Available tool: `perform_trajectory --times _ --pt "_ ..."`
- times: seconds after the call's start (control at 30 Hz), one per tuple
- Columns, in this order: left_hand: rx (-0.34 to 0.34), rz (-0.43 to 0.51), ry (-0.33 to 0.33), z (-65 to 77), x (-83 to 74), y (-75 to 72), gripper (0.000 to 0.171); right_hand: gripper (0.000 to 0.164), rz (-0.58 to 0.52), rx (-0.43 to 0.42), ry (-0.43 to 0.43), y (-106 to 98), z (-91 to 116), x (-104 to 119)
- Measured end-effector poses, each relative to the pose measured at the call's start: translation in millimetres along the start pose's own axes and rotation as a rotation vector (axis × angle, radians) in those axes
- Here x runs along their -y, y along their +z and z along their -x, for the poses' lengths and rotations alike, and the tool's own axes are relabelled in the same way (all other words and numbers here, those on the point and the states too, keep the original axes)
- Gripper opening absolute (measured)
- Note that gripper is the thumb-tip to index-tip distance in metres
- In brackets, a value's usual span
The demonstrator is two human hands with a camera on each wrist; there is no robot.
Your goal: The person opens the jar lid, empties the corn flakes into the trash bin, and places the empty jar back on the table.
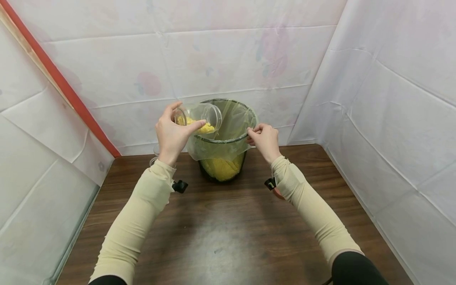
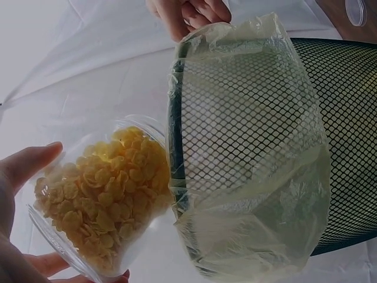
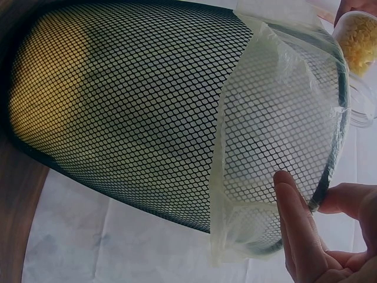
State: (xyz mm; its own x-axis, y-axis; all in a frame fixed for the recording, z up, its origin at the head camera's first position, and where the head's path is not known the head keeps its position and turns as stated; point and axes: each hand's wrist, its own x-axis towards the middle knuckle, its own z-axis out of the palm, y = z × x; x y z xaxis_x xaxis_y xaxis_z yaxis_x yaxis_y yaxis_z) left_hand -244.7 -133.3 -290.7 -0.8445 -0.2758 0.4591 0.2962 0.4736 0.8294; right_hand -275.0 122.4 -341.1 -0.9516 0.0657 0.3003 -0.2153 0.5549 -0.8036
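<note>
My left hand [image 1: 171, 134] grips a clear jar [image 1: 195, 109], tipped on its side, its mouth over the left rim of a dark mesh wastebasket [image 3: 147, 106]. Yellow flakes [image 2: 106, 194], like corn flakes, lie inside the jar along its lower side. A thin pale-yellow bin liner [image 1: 224, 149] lines the basket and is folded down over its rim. On the opposite side, my right hand [image 1: 266, 141] pinches the rim and liner between thumb and fingers. Through the mesh, a yellow mass [image 1: 222, 169] fills the bottom of the upright basket.
The basket stands at the back of a dark wood table [image 1: 221, 225], close to a white sheet wall [image 1: 221, 59]. Sheets also hang left and right. A clear round item [image 1: 155, 152] is partly hidden behind my left wrist; an orange object [image 1: 278, 193] shows beneath my right forearm.
</note>
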Motion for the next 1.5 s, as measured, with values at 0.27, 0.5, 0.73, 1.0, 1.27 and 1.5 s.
perform_trajectory --times 0.27,0.5,0.73,1.0,1.27,1.5 --pt "0.018 -0.012 0.026 -0.5 0.6 0.9 0.082 0.025 -0.015 0.007 0.003 -0.6 0.1 0.3" --pt "0.037 -0.052 0.105 -0.9 -0.4 2.0 0.085 0.023 -0.006 -0.005 0.000 -0.3 -0.4 -0.3" --pt "0.027 -0.080 0.126 0.6 -2.4 1.8 0.086 0.025 0.009 -0.003 0.006 0.9 -1.2 0.8" --pt "0.025 -0.084 0.124 1.0 -3.5 1.4 0.085 0.026 -0.018 0.007 0.015 0.4 -0.7 1.6" --pt "0.026 -0.084 0.135 0.7 -4.2 1.5 0.085 0.026 -0.034 0.009 0.031 -0.4 -0.9 1.7" --pt "0.023 -0.080 0.154 1.0 -5.0 1.6 0.085 0.027 0.008 0.000 0.011 -0.4 -0.9 1.6"
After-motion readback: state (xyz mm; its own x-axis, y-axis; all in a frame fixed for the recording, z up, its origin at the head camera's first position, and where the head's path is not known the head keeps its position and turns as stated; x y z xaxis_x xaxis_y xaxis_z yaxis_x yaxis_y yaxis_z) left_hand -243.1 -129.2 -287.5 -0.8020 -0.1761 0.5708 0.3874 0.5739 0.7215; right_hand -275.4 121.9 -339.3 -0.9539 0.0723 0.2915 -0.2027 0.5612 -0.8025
